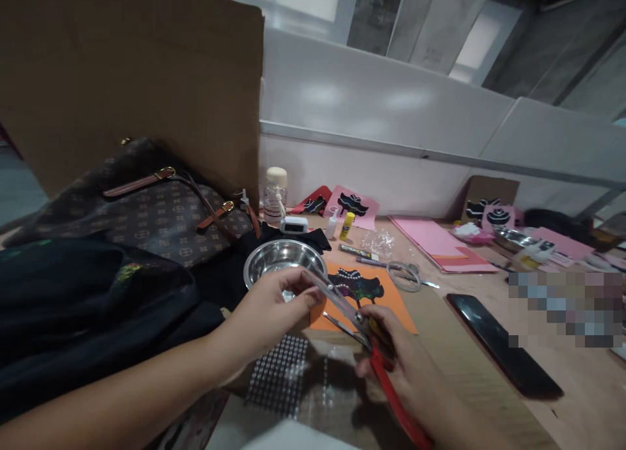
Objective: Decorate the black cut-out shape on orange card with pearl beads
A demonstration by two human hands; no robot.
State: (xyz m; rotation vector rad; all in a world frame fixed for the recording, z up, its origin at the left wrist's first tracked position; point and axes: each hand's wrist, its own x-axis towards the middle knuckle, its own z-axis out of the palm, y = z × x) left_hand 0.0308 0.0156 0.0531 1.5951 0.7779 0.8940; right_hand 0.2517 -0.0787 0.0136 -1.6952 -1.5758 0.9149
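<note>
My right hand (398, 365) is wrapped round a pair of scissors (380, 368) with red handles, its blades parted and pointing up and to the left. My left hand (274, 300) is closed in a pinch at the tip of the upper blade; whatever lies between its fingers is too small to tell. Behind the blades lies an orange sheet (398, 310) with a dark cut-out shape (369, 288) trimmed with pearl-like beads. A sheet of small shiny beads (278, 375) lies below my left hand. The metal bowl (250, 267) stands just beyond that hand.
A patterned bag (166, 209) and dark cloth (98, 300) fill the left. A black phone (503, 345) lies to the right. Further back are a glue stick (347, 227), a small white bottle (332, 223), a clear tape roll (403, 276) and pink sheets (430, 238).
</note>
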